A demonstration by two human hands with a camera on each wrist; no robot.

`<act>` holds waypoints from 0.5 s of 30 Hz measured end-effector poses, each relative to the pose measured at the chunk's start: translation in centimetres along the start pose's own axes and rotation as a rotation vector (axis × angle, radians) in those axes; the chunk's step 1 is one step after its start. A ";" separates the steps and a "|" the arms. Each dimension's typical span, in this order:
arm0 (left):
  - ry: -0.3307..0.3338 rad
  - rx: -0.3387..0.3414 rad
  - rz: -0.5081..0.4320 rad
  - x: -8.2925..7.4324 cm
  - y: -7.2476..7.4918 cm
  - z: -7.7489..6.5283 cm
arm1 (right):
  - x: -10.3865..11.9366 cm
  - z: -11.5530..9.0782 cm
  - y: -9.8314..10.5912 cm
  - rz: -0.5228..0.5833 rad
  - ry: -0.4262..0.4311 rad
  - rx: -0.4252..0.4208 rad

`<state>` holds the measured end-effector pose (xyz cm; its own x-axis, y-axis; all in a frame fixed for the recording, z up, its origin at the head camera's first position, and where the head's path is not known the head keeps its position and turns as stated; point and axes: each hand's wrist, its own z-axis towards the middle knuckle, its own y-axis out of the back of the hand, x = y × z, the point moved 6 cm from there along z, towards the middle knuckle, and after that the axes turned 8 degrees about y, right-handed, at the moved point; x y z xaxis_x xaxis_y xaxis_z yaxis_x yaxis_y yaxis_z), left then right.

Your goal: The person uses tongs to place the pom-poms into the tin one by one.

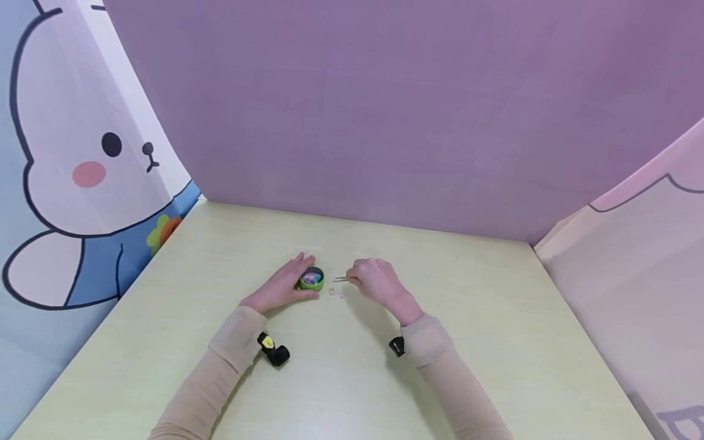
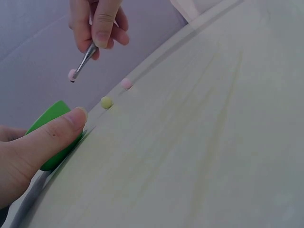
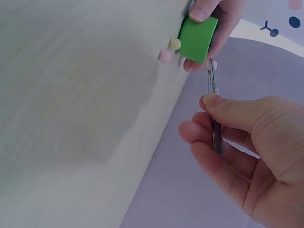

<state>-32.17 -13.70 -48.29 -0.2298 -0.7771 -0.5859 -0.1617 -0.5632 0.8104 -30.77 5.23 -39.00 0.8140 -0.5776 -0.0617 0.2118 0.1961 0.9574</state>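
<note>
Left hand (image 1: 282,286) wraps the green cup (image 3: 198,39), thumb one side, fingers the other, cup standing on the table (image 1: 330,379). Right hand (image 1: 376,281) pinches the tweezers (image 3: 212,83), a pink bead (image 2: 71,74) at their tips, raised off the table, just right of the cup and not over it. Risks, my read: bead is round and looks smooth, so too much squeeze or an off-centre bite could shoot it out; too little and it drops. Clipping the rim could knock it loose as well. If the left hand pushes or tips the cup, the contents could spill, or it could nudge the loose beads beside it and set them rolling. Count: 2 hands, 1 cup, 1 tweezers, 1 pink bead at the tips, 2 loose on the table near the cup: 1 yellow bead (image 2: 106,102), 1 second pink bead (image 2: 126,83); small coloured pieces inside the cup, too small to count
</note>
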 end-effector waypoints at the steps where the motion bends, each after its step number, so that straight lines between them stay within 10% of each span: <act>1: 0.000 -0.001 -0.003 0.0 0.0 0.0 | 0.0 0.2 0.0 -0.001 -0.002 0.002; 15: 0.000 -0.009 -0.007 0.2 0.0 0.0 | 1.2 2.0 -0.3 0.026 0.017 0.013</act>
<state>-32.19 -13.86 -48.40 -0.2289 -0.7732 -0.5915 -0.1549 -0.5709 0.8063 -30.92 2.90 -38.81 0.8280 -0.5591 -0.0416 0.1838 0.2006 0.9623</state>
